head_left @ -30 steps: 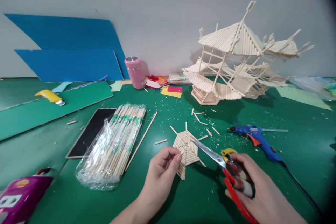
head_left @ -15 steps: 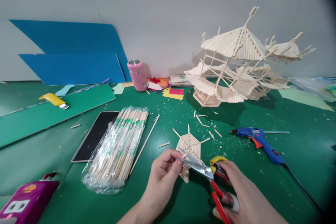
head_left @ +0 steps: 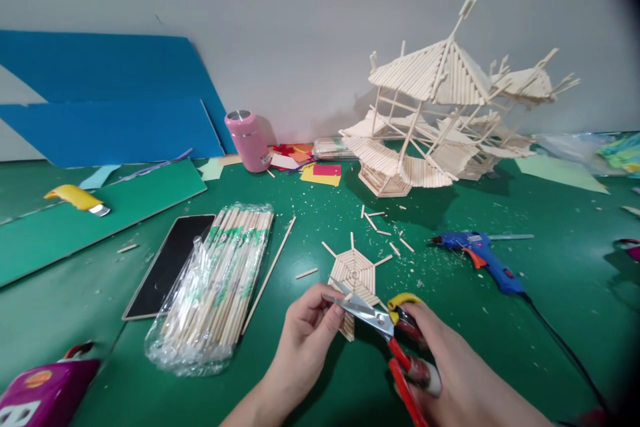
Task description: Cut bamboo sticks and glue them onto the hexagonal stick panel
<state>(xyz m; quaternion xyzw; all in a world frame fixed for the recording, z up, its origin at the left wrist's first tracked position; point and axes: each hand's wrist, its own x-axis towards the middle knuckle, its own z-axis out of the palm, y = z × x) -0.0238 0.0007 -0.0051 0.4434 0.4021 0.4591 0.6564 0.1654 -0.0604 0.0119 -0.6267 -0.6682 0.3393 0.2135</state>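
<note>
My left hand (head_left: 305, 340) pinches a short wooden stick piece (head_left: 346, 296) between thumb and fingers, low in the middle. My right hand (head_left: 450, 373) grips red-and-yellow scissors (head_left: 383, 327), whose blades reach left and meet the stick at my left fingertips. Just behind them on the green table lies a flat hexagonal stick panel (head_left: 356, 277) with spokes poking out.
A plastic bag of bamboo sticks (head_left: 220, 280) and a black phone (head_left: 167, 263) lie at the left. A blue glue gun (head_left: 480, 257) with its cord is at the right. Further back stand a stick house model (head_left: 440, 120), a pink cup (head_left: 245, 140), blue boards (head_left: 100, 100) and a yellow cutter (head_left: 75, 199).
My right hand brought the scissors left and toward me, from over the hexagonal panel to the stick in my left fingers. The blades have partly closed on it.
</note>
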